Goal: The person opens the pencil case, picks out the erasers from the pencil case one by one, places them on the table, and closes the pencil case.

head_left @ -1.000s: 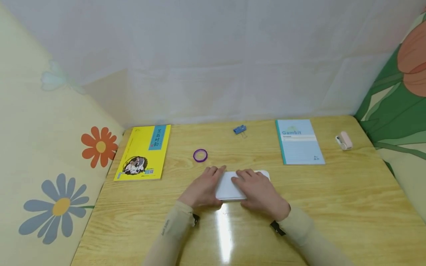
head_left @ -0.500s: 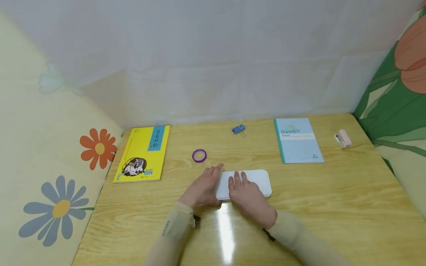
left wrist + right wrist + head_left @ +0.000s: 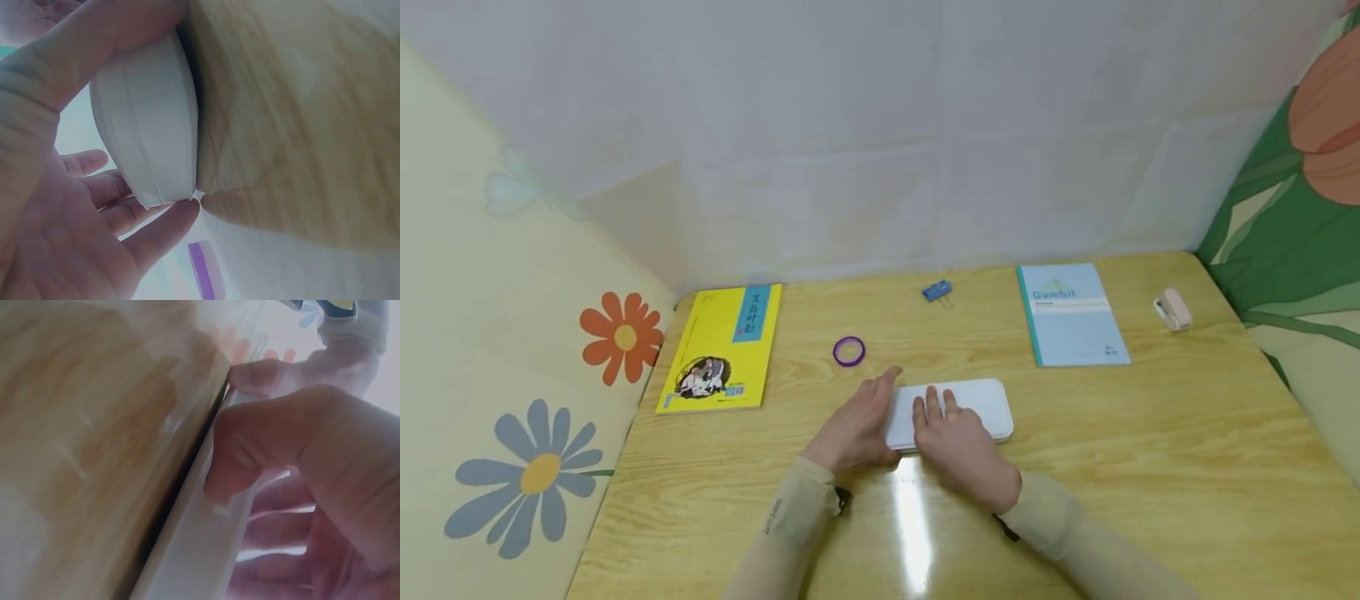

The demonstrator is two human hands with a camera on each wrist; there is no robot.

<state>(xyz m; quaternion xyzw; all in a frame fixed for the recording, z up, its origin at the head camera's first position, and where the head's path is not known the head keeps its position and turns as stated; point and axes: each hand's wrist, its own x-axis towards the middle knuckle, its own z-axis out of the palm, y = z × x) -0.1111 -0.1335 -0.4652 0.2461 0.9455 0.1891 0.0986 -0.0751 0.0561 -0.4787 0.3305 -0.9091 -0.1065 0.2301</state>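
Observation:
A flat white case (image 3: 983,404) with rounded corners lies on the table in front of me. My left hand (image 3: 856,423) grips its left end; in the left wrist view the thumb is on the near side and a fingertip touches the far corner of the case (image 3: 153,119). My right hand (image 3: 961,446) lies over the middle of the case, several fingers stretched on its top. The right wrist view has that hand's bent thumb pressing the near side of the case (image 3: 194,540). The case looks closed; its inside is hidden.
A purple tape roll (image 3: 849,351) lies beyond my left hand, a yellow book (image 3: 715,358) further left. At the back are a blue binder clip (image 3: 937,290) and a light blue notebook (image 3: 1075,325). A small pink-and-white stapler-like item (image 3: 1174,310) sits far right on the wooden table (image 3: 1150,450).
My right hand has slid left from the case's right end to its middle, uncovering that end. The left hand stays at the left end, and the case is in about the same place.

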